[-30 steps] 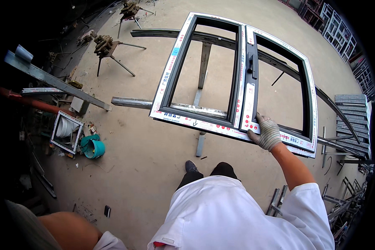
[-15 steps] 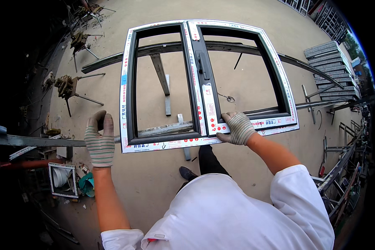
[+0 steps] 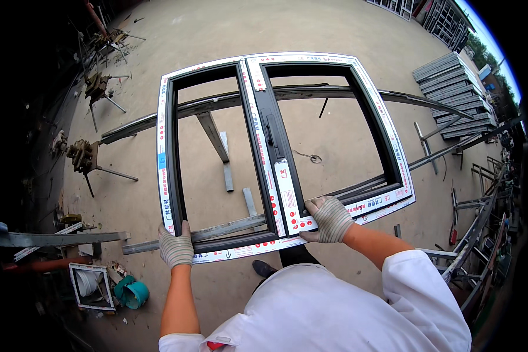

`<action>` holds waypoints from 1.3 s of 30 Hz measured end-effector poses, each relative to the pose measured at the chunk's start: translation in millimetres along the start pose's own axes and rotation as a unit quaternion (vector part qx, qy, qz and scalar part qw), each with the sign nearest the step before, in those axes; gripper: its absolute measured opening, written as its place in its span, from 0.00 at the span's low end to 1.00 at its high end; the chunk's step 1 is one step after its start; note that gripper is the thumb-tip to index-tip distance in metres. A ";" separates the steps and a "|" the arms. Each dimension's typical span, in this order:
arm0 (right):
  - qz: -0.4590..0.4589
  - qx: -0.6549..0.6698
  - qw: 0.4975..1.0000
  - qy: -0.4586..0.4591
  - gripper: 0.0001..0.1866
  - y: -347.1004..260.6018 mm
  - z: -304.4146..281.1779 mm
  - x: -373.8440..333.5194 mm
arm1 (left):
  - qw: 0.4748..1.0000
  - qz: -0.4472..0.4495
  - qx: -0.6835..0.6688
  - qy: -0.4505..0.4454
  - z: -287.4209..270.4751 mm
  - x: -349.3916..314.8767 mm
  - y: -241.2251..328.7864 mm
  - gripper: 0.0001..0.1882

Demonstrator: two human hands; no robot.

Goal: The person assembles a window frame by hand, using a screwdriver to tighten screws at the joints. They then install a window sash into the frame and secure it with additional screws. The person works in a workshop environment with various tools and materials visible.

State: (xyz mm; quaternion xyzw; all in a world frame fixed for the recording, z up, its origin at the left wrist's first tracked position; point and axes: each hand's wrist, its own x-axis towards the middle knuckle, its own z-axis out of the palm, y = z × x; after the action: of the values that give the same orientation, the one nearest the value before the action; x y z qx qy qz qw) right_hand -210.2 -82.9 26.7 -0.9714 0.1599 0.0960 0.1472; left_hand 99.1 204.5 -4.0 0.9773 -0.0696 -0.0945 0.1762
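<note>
A large two-pane window frame, dark with white protective film on its edges and no glass, lies flat across metal support rails. My left hand, in a grey knit glove, grips the frame's near left corner. My right hand, also gloved, holds the near edge by the central bar. A dark handle sits on the middle bar.
Concrete floor all around. Metal stands and bars stand at the left, a green bucket and a small white frame at the lower left. Stacked grey profiles lie at the upper right, more metal racks along the right.
The view has swung so the frame sits more centred. My left hand shifted along the frame's left side down to its near corner. My right hand stays on the near edge.
</note>
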 end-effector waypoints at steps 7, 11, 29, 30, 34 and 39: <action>0.014 0.009 0.999 -0.029 0.37 -2.1 -5.7 1.7 | 1.000 0.002 0.017 0.024 1.1 -1.1 0.4 0.39; 0.001 0.035 0.999 0.025 0.32 -0.4 -0.5 -0.6 | 1.000 -0.003 -0.010 0.011 -1.9 -2.5 3.6 0.37; -0.001 0.032 0.998 0.050 0.35 4.2 1.7 -18.4 | 0.998 -0.042 0.041 -0.016 2.0 -3.9 4.5 0.42; -0.002 0.036 0.998 0.058 0.35 4.1 2.2 -18.9 | 0.999 -0.033 0.015 -0.018 2.4 -3.1 -2.2 0.42; -0.023 0.052 0.994 0.098 0.35 5.9 7.2 -17.2 | 0.999 0.008 0.042 0.014 21.1 17.9 -27.6 0.41; -0.022 0.061 0.992 0.105 0.34 8.9 15.0 -19.0 | 0.999 0.021 0.035 0.022 23.9 15.5 -25.9 0.39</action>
State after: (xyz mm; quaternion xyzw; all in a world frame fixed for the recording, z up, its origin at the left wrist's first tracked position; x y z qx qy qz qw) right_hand -233.0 -80.8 14.8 -0.9686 0.1584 -0.0201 0.1909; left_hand 111.8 218.0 -37.7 0.9831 -0.0891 -0.0670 0.1455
